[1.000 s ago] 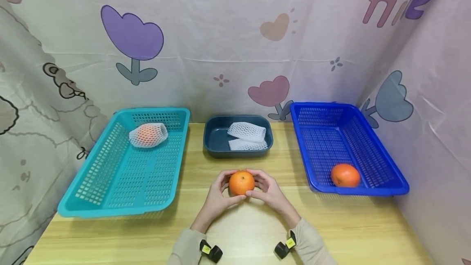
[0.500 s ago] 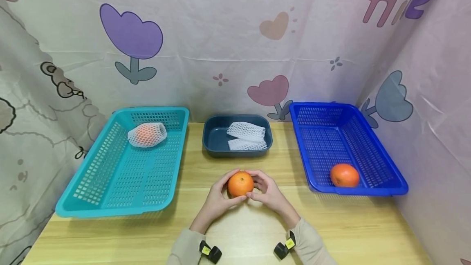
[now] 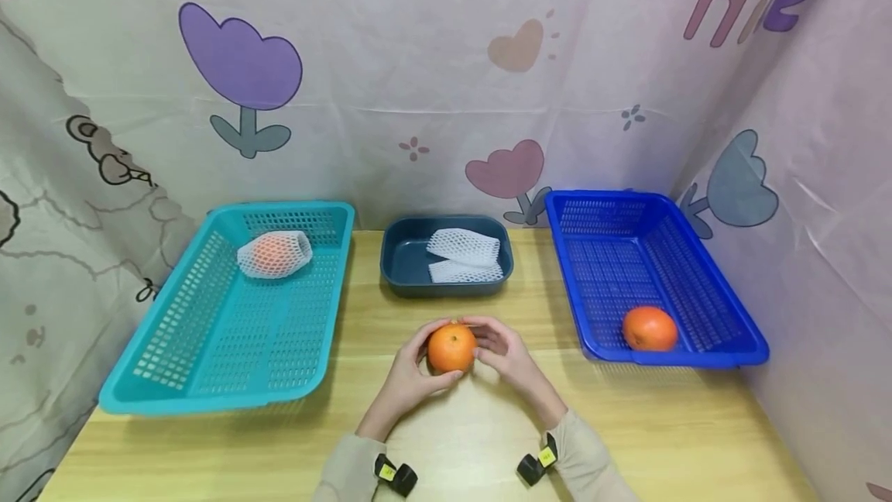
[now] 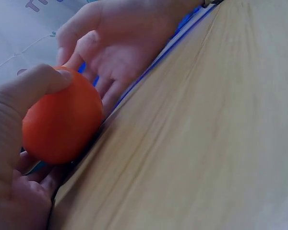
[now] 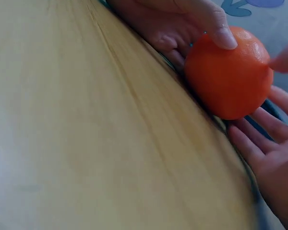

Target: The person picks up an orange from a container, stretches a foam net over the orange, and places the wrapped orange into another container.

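An orange (image 3: 451, 348) sits low over the table's middle, between both hands. My left hand (image 3: 409, 375) grips it from the left. In the left wrist view its thumb presses the upper side of the orange (image 4: 62, 117), with fingers behind and below. My right hand (image 3: 511, 360) curves round the right side. In the right wrist view its thumb tip touches the orange (image 5: 228, 74), and the other fingers (image 5: 266, 127) reach low beside it, partly hidden. Whether the orange touches the tabletop, I cannot tell.
A turquoise basket (image 3: 322, 331) at left holds a fruit in a white foam net (image 3: 274, 255). Flat foam nets (image 3: 463, 256) lie in a dark blue tub (image 3: 404, 286) behind the hands. A blue basket (image 3: 573, 285) at right contains another orange fruit (image 3: 650, 329).
My right thumb has slid from the front of the orange to its right side. My left hand keeps its grip. The head view has shifted slightly.
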